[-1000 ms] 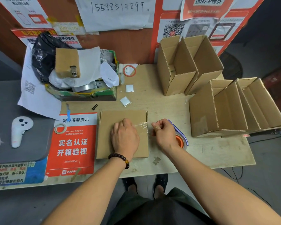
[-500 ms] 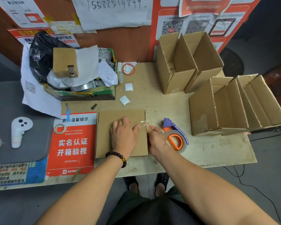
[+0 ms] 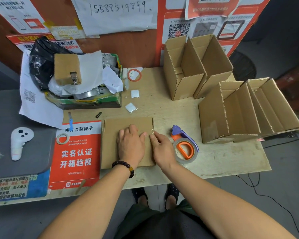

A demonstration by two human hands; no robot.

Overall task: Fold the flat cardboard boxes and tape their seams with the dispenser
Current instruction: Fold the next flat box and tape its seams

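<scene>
Near the bench's front edge, a light, stiff cardboard box [image 3: 128, 142] is pressed flat by the left hand [image 3: 130, 145]; it is best held by its edges. Clingy tape is pinched at its right edge by the right hand [image 3: 162, 150], beside the tape dispenser [image 3: 185, 146].

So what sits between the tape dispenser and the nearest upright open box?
Nothing: in the head view the stretch of wooden table between the tape dispenser and the nearest open box is bare.
</scene>
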